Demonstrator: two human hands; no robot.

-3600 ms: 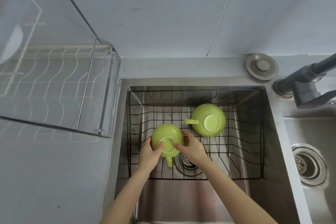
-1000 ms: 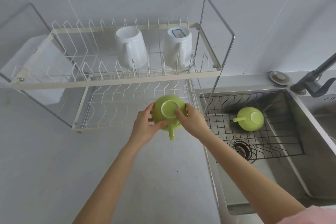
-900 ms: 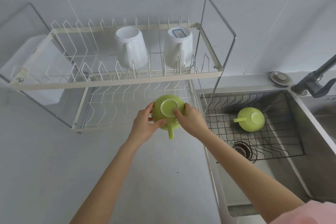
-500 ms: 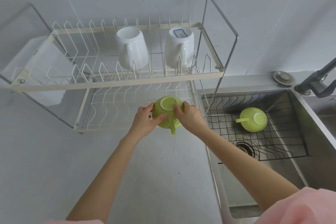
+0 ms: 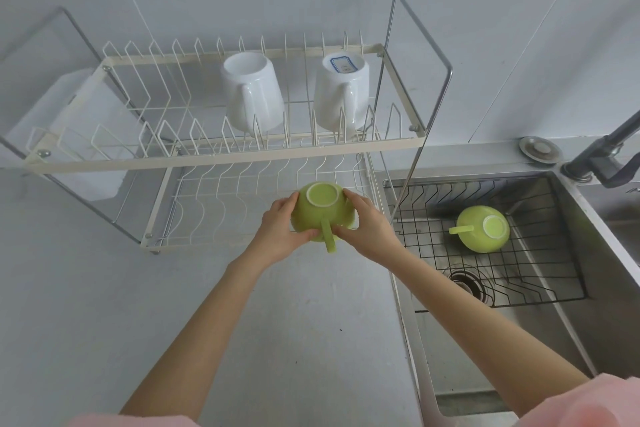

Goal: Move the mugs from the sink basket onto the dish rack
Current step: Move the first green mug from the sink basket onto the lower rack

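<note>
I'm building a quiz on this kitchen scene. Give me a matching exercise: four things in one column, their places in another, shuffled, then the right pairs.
Things:
1. held green mug
2. second green mug
3. white mug with a blue label
4. round metal cap

Places:
A. upside down on the dish rack upper tier
B. on the ledge behind the sink
C. between both hands, at the rack's lower tier
D. in the sink basket

Pairs: 1-C, 2-D, 3-A, 4-B

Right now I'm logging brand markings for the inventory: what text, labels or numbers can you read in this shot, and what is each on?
Blue-bordered sticker on the base of the right white mug: carries print, too small and blurred to read.
No other text is visible.
</note>
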